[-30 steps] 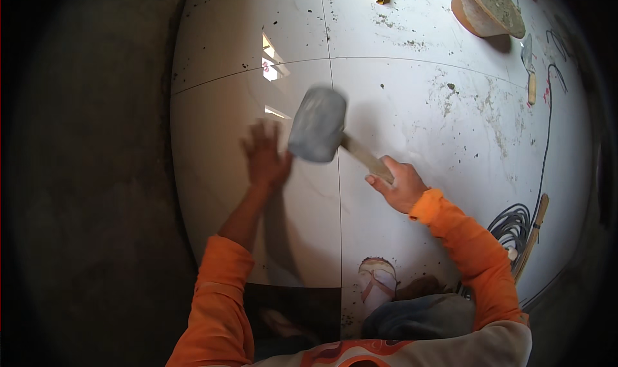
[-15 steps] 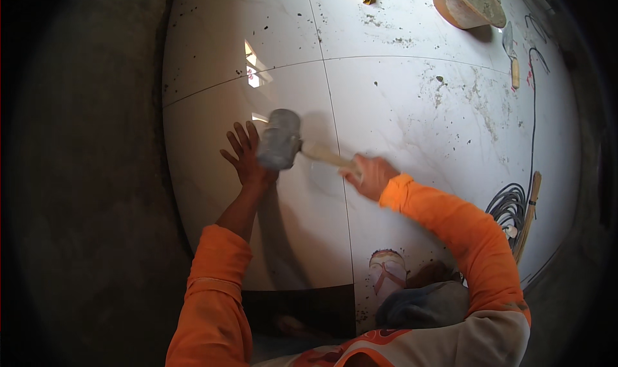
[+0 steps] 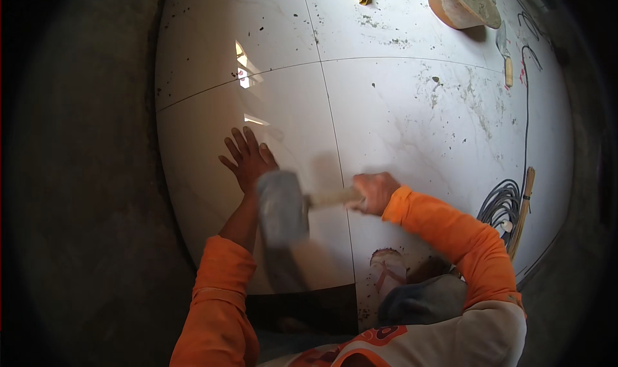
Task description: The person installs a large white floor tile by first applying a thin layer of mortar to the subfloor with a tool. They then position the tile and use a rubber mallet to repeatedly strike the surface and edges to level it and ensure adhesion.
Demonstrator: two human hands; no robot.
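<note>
Mallet [image 3: 283, 209] had swung toward near edge of tile [image 3: 306, 138] since half second earlier; left hand [image 3: 248, 164] stayed put. Tile lay beside neighbouring tile [image 3: 418, 145], dark gap [image 3: 302, 306] at near edge. Mallet head blurred, overlapping left forearm [image 3: 238, 222] in view; contact couldn't be told. Right hand [image 3: 376, 192] closed round handle [image 3: 331, 198]. Left hand palm down, fingers splayed, gripping nothing. Judged risks: stray swing bruising left wrist; hard blow near unsupported edge cracking tile.
</note>
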